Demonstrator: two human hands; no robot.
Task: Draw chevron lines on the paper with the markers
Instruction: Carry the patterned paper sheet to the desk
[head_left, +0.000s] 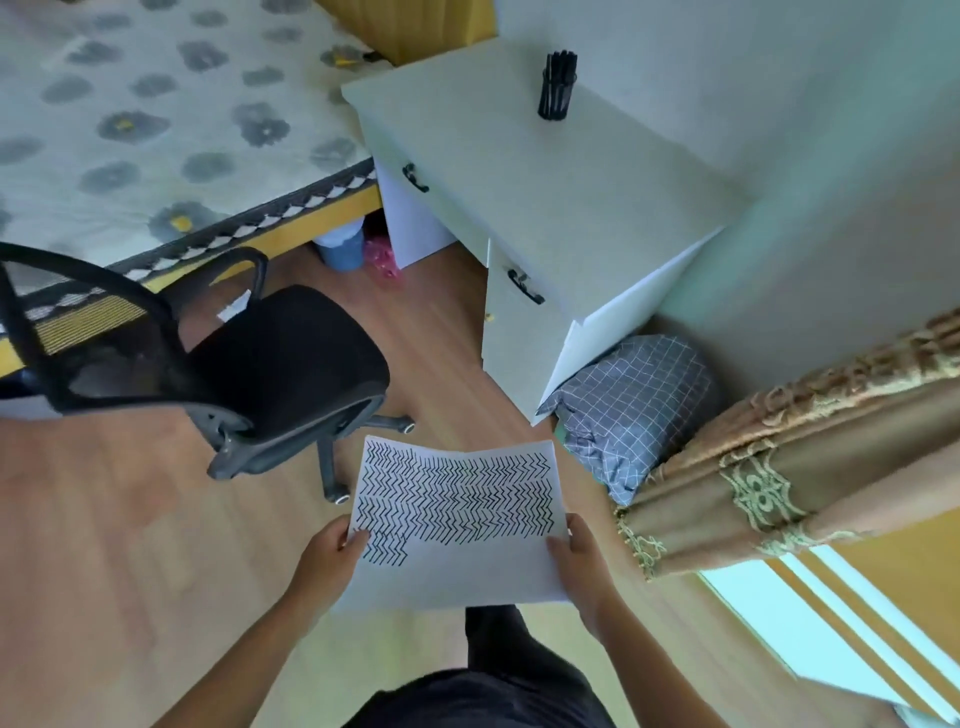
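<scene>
Left hand: the left hand (332, 553) grips the left edge of the paper (457, 564), thumb lying on top of the sheet over the lowest rows of marks, the other fingers hidden beneath.
Right hand: the right hand (584, 564) grips the right edge of the same sheet, thumb on top near the margin, fingers curled under.
Paper: a white sheet held in the air between both hands, in front of the person's body and above the floor, its far edge bowed slightly upward. Black chevron lines fill the upper part in many rows; a short extra patch sits at lower left by the left thumb; the bottom strip nearest the person is blank.
Markers: a bunch of dark markers (560, 67) stands upright in a black holder (555, 98) on the desk, well apart from the hands and the paper.
Desk: a pale desk (545, 171) against the wall, with two black drawer handles on its front.
Chair: a black office chair (249, 374) stands to the left of the paper, beside the desk.
Floor: wooden floor (104, 519) under everything.
Room: a bed with a flower-patterned cover (156, 104) at upper left; a checked fabric bundle (634, 410) beside the desk; a gold-brown curtain (805, 457) at right.
</scene>
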